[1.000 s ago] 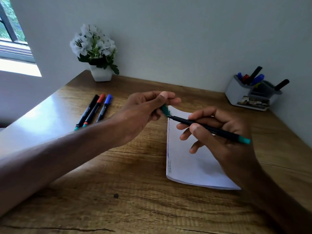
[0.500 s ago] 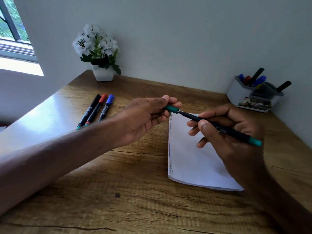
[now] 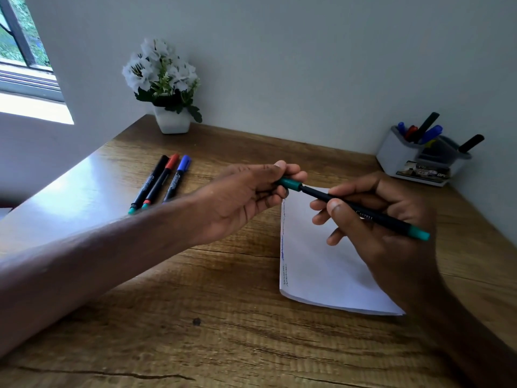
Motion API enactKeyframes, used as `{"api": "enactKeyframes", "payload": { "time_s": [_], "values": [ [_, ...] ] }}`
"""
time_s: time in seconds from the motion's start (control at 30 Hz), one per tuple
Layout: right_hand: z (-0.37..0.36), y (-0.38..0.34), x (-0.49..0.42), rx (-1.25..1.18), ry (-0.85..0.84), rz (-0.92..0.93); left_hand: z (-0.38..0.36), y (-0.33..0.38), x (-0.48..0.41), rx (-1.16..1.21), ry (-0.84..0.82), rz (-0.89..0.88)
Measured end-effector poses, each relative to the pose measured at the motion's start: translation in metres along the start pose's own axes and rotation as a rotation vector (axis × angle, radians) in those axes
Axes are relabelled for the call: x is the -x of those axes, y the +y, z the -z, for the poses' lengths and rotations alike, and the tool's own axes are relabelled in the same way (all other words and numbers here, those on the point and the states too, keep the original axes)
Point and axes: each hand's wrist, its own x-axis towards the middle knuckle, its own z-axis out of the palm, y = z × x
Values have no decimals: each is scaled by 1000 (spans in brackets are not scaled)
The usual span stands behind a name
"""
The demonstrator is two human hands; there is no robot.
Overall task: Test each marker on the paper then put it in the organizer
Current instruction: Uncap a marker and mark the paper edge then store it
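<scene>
while my left hand [image 3: 246, 197] pinches the cap [image 3: 291, 184] on the green marker [image 3: 389, 223] and my right hand [image 3: 386, 247] grips its barrel over the paper [image 3: 316, 264], the organizer [image 3: 400, 161] at two o'clock holds several, with three markers [image 3: 162, 183], likely untested, at ten o'clock

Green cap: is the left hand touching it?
Touching. The head view shows the left hand pinching the green cap with no gap between them. The right hand holds the black marker.
</scene>
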Motion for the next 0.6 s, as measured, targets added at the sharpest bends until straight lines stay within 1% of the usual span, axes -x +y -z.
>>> {"api": "enactKeyframes", "payload": {
  "time_s": [0.23, 0.37, 0.47, 0.6],
  "values": [
    [-4, 1, -1, 27, -23, -44, -5, -6, 7, -111, -88, -45],
    [0, 5, 0, 168, -32, 74, -6, -10, 7, -156, -72, -58],
    [1, 7, 0, 175, -24, 122, -7, -10, 8, -145, -78, -67],
    [1, 10, -1, 126, -1, 160, -9, -8, 8, -99, -83, -92]
  ]
}}
